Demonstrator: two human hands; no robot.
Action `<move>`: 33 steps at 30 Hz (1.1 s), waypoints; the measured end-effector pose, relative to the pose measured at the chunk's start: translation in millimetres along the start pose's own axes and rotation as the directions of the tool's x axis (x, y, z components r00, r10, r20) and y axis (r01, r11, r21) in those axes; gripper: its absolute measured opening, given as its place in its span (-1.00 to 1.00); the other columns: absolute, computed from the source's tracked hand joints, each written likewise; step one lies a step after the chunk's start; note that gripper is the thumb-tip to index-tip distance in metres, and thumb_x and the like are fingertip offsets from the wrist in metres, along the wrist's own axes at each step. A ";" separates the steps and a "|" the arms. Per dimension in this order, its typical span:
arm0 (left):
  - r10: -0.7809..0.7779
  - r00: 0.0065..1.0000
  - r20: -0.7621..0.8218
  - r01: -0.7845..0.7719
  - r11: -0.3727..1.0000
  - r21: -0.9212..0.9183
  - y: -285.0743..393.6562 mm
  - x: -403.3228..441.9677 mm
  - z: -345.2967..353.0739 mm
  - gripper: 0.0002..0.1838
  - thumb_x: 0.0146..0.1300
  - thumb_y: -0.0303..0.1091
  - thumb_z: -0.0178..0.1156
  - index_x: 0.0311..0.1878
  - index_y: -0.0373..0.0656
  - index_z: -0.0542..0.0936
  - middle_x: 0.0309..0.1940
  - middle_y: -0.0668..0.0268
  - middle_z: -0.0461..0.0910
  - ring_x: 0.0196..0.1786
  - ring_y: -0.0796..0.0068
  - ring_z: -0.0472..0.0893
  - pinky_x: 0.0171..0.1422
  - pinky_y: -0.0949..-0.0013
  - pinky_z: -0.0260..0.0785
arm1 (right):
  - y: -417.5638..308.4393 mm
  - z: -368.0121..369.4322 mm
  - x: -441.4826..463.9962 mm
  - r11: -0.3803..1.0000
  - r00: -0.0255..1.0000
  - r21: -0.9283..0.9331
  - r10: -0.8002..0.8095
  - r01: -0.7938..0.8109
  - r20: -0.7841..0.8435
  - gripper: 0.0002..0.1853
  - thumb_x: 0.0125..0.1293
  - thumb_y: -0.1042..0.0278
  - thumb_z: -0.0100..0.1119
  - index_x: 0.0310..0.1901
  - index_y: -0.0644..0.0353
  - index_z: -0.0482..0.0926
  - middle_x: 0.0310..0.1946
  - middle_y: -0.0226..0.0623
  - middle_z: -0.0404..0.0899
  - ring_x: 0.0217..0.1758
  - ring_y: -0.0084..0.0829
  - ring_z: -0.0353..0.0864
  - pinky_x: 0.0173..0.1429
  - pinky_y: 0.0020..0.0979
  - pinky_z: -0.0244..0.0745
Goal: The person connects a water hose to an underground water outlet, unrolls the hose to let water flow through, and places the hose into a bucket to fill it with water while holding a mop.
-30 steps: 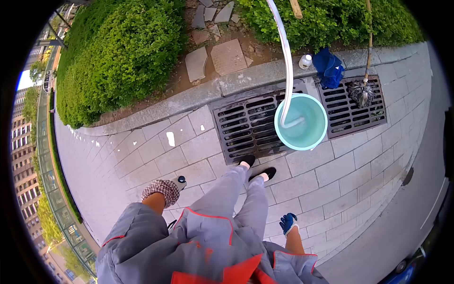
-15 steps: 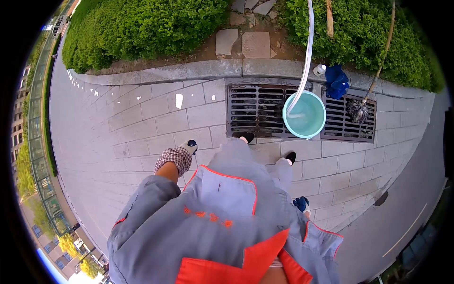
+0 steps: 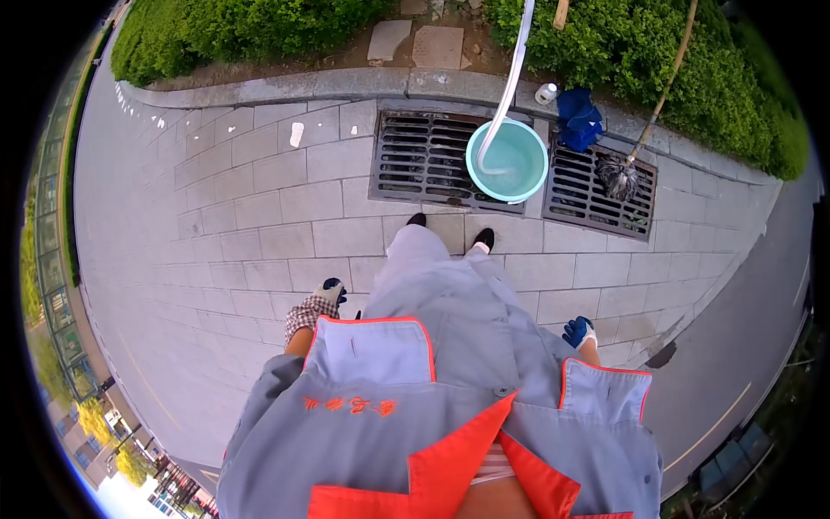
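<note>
My left hand (image 3: 329,292), in a pale glove with dark blue coating and a checkered sleeve cuff, hangs beside my body at left, over the paving. My right hand (image 3: 579,332), in a similar white and blue glove, hangs at the other side. The fingers of both look loosely bent, and nothing shows in them. Ahead of my feet, a light turquoise bucket (image 3: 540,173) stands on drain grates, apart from both hands. A white hose (image 3: 505,95) runs down into the cloudy water inside it.
A mop (image 3: 619,179) with a long wooden handle rests on the right drain grate (image 3: 566,195). Beside it are a blue cloth (image 3: 578,119) and a white bottle (image 3: 545,93) by the stone curb (image 3: 363,84). Green hedges (image 3: 251,33) grow behind. A road lies at right.
The view has shifted, so the bucket and grates sit further up and left. My feet are further back from the grate. My right hand shows more fully at my side.
</note>
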State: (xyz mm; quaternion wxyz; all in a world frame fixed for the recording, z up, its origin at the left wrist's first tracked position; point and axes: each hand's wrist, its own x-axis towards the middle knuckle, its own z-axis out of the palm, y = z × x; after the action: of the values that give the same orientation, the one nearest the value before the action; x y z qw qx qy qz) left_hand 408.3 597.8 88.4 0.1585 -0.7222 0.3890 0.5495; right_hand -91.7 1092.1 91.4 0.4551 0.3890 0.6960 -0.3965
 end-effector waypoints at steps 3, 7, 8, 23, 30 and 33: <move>-0.029 0.998 0.061 0.034 0.997 -0.076 -27.8 -15.4 13.3 -0.73 0.23 -0.13 0.05 -0.03 0.06 0.45 -0.31 0.35 0.59 -0.37 0.44 0.61 -0.51 0.36 0.30 | 16.5 -31.6 20.5 0.997 1.000 0.069 0.022 -0.023 0.021 -0.64 0.26 0.22 -0.10 0.09 0.00 0.25 0.07 -0.25 0.39 0.13 -0.22 0.38 0.16 -0.08 0.27; -0.033 0.996 0.088 0.049 0.982 -0.184 -50.4 -20.2 28.5 -0.65 0.30 -0.06 0.00 0.12 0.15 0.35 -0.13 0.31 0.58 -0.20 0.35 0.60 -0.30 0.28 0.33 | 24.9 -21.8 6.4 0.999 0.996 0.042 -0.015 0.012 0.086 -0.67 0.23 0.24 -0.07 0.04 -0.01 0.28 0.02 -0.27 0.40 0.09 -0.24 0.39 0.14 -0.10 0.28; -0.027 0.995 0.095 0.045 0.979 -0.199 -59.3 -14.6 30.3 -0.65 0.30 -0.06 0.00 0.12 0.14 0.35 -0.11 0.29 0.57 -0.16 0.33 0.59 -0.22 0.26 0.33 | 22.4 -2.9 -11.9 1.000 0.997 0.003 -0.026 0.026 0.073 -0.67 0.22 0.24 -0.06 0.03 -0.02 0.29 0.01 -0.28 0.41 0.08 -0.24 0.40 0.12 -0.11 0.29; -0.224 0.960 0.169 0.273 0.887 -0.373 -237.7 -20.1 26.9 -0.70 0.27 -0.09 0.02 0.05 0.16 0.37 -0.17 0.31 0.60 -0.24 0.37 0.60 -0.37 0.28 0.28 | 85.9 29.5 -80.2 0.894 0.935 -0.272 -0.333 0.355 0.123 -0.64 0.14 0.18 0.17 -0.02 -0.14 0.38 -0.23 -0.45 0.45 -0.15 -0.47 0.44 -0.09 -0.32 0.30; 0.368 0.775 0.513 -0.177 0.907 -0.383 -212.7 49.4 1.2 -0.54 0.33 0.00 -0.21 -0.05 -0.21 0.44 -0.17 0.22 0.55 -0.21 0.21 0.58 -0.27 0.15 0.40 | 163.5 -47.6 -26.4 0.655 0.949 -0.719 -0.313 0.231 0.020 -0.72 0.21 0.18 0.00 -0.10 0.09 0.50 -0.32 -0.31 0.57 -0.30 -0.43 0.51 -0.20 -0.36 0.41; 0.026 0.944 0.330 0.044 0.978 -0.204 -142.0 64.0 27.9 -0.66 0.33 -0.11 -0.11 -0.02 -0.13 0.45 -0.13 0.26 0.54 -0.19 0.29 0.59 -0.27 0.23 0.41 | 179.1 -77.5 -2.8 0.706 0.894 -0.640 -0.444 0.302 -0.068 -0.63 0.20 0.09 0.02 -0.09 0.17 0.55 -0.34 -0.18 0.63 -0.27 -0.29 0.59 -0.16 -0.27 0.43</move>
State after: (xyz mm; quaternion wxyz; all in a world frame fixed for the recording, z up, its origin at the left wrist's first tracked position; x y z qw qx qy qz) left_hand 500.1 683.2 -8.1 0.1475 -0.6341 0.2941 0.6997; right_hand 45.4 1230.4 79.6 0.3871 0.1108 0.8959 -0.1875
